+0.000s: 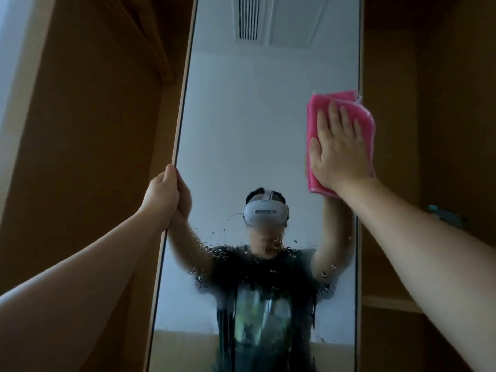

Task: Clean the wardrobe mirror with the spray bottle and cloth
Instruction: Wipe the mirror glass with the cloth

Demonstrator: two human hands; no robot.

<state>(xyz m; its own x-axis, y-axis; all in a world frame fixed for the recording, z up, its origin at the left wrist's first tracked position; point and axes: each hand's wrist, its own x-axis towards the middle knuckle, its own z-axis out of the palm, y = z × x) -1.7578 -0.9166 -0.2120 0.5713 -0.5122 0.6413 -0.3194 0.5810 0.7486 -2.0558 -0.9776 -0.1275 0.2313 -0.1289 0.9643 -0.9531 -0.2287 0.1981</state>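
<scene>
Wardrobe mirror [255,130], droplets [241,253] across lower glass. Left hand [163,191] curled round its left edge. Right hand [338,146], fingers straight, presses pink cloth [346,97] flat at right edge.

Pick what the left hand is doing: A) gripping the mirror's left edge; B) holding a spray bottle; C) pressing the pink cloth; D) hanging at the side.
A: the left hand curls round the edge of the mirror, while the right hand presses the cloth flat on the glass.
</scene>
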